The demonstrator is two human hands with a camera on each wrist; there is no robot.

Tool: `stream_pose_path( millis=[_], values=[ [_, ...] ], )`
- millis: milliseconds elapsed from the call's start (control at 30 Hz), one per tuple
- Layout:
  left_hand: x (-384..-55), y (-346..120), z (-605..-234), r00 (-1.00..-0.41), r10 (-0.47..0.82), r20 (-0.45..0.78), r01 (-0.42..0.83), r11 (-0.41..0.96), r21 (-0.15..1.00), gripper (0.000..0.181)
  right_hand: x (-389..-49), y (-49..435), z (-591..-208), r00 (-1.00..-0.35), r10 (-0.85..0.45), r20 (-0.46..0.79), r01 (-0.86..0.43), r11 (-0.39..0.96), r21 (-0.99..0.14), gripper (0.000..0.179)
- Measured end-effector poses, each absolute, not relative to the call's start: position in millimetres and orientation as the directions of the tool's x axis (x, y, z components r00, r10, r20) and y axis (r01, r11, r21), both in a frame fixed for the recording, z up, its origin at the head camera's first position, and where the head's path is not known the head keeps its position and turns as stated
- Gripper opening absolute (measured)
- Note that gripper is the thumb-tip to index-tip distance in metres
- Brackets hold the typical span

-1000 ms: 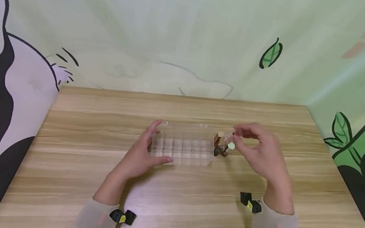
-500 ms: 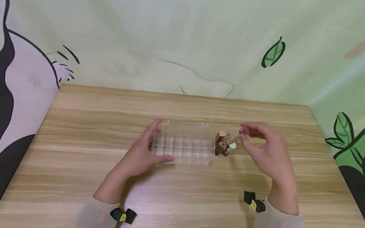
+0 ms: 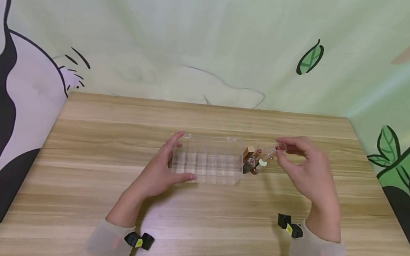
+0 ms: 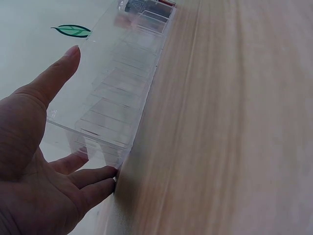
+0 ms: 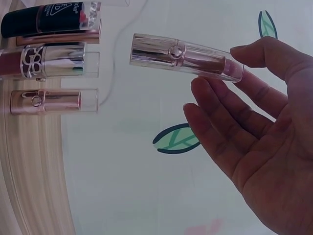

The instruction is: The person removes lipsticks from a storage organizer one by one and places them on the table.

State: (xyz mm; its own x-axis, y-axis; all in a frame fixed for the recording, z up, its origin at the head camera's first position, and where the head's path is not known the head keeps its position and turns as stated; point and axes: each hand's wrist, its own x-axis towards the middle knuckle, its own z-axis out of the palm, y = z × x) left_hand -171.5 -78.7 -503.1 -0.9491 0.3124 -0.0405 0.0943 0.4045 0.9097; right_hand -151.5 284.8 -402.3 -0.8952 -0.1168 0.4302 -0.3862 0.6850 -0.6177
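Observation:
My left hand (image 3: 167,167) grips the left end of a clear plastic organizer box (image 3: 207,160) with many small compartments. In the left wrist view, the thumb lies along one side of the box (image 4: 110,93) and the fingertips touch its end. My right hand (image 3: 308,166) pinches a lipstick (image 5: 188,56) by its clear cap, between thumb and fingers. That lipstick hangs in the air, its shiny metallic base pointing away from the palm. Several other lipsticks (image 3: 254,162) stand close together at the box's right end; I cannot tell whether they are inside its end compartments.
A light wood-grain table (image 3: 197,220) lies beneath everything. Behind it hangs a pale green printed backdrop (image 3: 211,44) with leaves and a panda. In the right wrist view, a dark-bodied lipstick (image 5: 51,19), a silver-banded one (image 5: 56,61) and a rose-gold one (image 5: 54,102) stand upright.
My right hand has moved to the right with the lipstick, away from the standing group, uncovering more of it. My left hand and the box have stayed in place.

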Motion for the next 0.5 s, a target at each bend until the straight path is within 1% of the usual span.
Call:
stream_pose_path(
  millis=[200, 500],
  values=[
    [-171.4, -78.7, -503.3, -0.949, 0.313, -0.039, 0.097, 0.407, 0.908, 0.12, -150.1, 287.5, -400.2, -0.902, -0.093, 0.422, -0.366, 0.685, -0.63, 0.028],
    [-172.0, -78.8, -504.0, -0.949, 0.313, -0.031, 0.105, 0.408, 0.907, 0.121, -148.9, 293.9, -400.7, -0.911, -0.085, 0.404, -0.336, 0.723, -0.604, 0.027]
  ],
)
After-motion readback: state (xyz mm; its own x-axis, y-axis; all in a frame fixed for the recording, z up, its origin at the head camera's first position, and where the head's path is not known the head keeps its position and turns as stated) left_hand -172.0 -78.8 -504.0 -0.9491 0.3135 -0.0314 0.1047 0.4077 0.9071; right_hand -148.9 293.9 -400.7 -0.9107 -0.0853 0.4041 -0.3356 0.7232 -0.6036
